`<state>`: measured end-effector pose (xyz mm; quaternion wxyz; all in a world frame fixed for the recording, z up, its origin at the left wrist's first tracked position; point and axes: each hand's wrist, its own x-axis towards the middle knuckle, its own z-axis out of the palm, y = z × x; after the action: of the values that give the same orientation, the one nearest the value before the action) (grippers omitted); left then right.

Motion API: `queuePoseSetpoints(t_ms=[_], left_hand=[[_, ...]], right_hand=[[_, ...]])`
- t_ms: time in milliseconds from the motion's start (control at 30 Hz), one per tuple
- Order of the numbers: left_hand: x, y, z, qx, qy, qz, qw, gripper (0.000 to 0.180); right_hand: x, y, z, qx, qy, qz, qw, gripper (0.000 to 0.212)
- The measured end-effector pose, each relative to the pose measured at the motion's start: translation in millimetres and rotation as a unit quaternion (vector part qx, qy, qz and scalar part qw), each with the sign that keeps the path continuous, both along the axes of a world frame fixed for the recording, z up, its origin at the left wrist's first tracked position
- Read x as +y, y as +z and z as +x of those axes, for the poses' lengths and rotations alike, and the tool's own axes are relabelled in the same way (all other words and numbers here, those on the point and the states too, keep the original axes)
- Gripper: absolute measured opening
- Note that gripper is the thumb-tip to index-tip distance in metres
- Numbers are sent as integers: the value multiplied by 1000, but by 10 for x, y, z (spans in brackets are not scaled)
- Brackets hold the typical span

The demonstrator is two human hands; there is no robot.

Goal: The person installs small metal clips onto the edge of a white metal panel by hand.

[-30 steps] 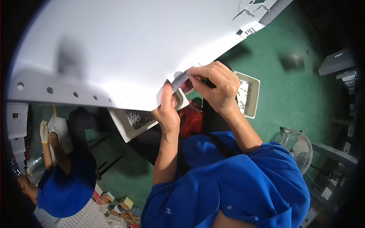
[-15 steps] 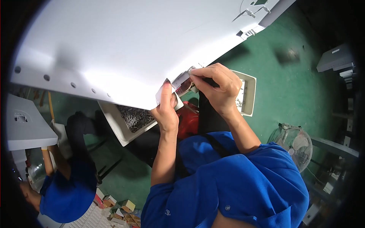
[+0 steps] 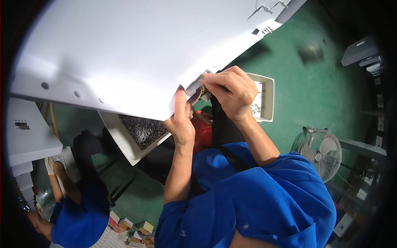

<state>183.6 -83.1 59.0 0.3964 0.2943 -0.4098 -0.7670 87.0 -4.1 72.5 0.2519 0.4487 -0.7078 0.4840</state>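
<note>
A large white panel (image 3: 124, 45) with a row of holes along its near left edge fills the upper part of the view. My left hand (image 3: 180, 122) is closed on its near corner, thumb on top and fingers underneath, partly hidden. Between my hands, at the panel's edge, lies a small grey metallic piece (image 3: 193, 88), with a dark reddish part and thin wires beneath it. My right hand (image 3: 234, 91) pinches at the far end of that piece; what its fingertips hold is covered by them.
A cream bin (image 3: 124, 144) of small grey parts stands below the panel; another cream bin (image 3: 270, 101) is right. Something red (image 3: 202, 131) shows between my legs. A fan (image 3: 319, 156) stands right. A co-worker in blue (image 3: 80, 219) sits left, beside a white casing (image 3: 35, 138).
My right hand has shifted slightly left and stays pinched at the panel's edge. My left hand keeps its grip. The whole view has turned a little; the co-worker's hands have moved slightly.
</note>
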Motion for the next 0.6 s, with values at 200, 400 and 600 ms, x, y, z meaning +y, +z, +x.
queuePoseSetpoints(t_ms=[200, 400, 600], left_hand=[[-61, -89, -14, -31, -88, -60, 994, 14], [-627, -523, 304, -191, -279, -222, 915, 13], [-1843, -1579, 709, -461, -129, -120, 870, 14]], right_hand=[[45, -22, -67, -88, 16, -13, 996, 21], [351, -133, -80, -64, 44, -105, 991, 22], [433, -214, 250, -64, 190, 38, 979, 19]])
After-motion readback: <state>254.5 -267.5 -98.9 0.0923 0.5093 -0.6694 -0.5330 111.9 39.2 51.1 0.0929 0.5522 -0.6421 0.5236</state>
